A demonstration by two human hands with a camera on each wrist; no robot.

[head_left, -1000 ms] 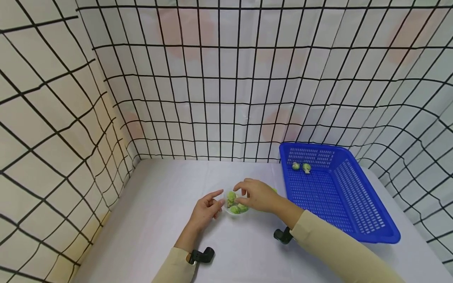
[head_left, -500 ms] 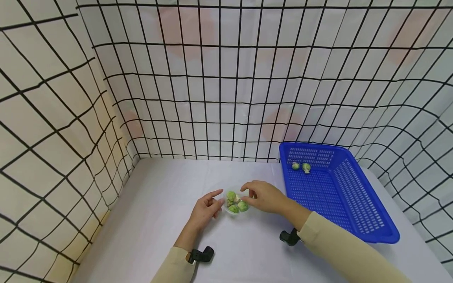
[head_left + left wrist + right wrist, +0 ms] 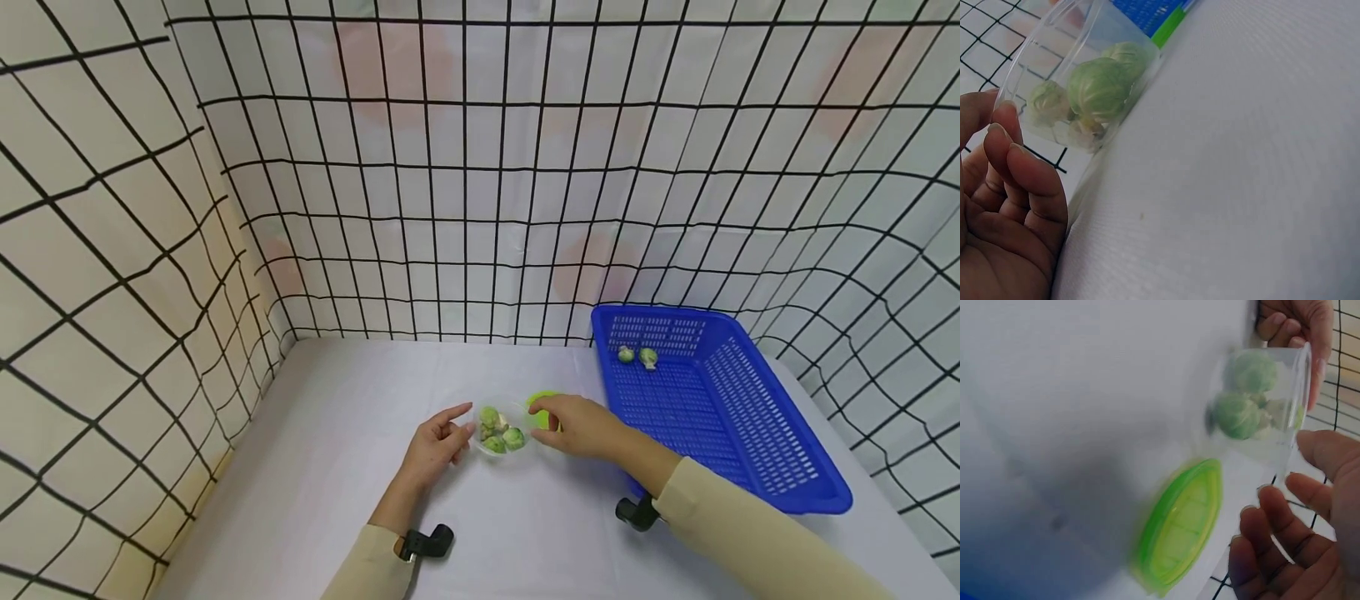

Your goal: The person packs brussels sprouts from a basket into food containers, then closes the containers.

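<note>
A clear plastic container [image 3: 504, 448] with several Brussels sprouts [image 3: 513, 438] in it stands on the white-covered table. At its left side, my left hand [image 3: 435, 443] holds the rim between thumb and index finger; in the left wrist view, the other fingers [image 3: 1041, 181] are bent below the rim. My right hand [image 3: 581, 427] is at the container's right side with thumb and fingers apart and nothing between them. Partly hidden under that hand is a lime-green lid [image 3: 543, 418]; the right wrist view shows the lid [image 3: 1182, 528] lying on the table beside the container.
A blue slotted basket [image 3: 675, 408] stands on the right, holding two Brussels sprouts [image 3: 637, 357] near its far left corner. Black grid netting [image 3: 465, 192] rises behind and along both sides of the table [image 3: 360, 392].
My right hand has drawn back rightward from above the container, uncovering its sprouts, and now overlaps the green lid. My left hand has stayed at the rim.
</note>
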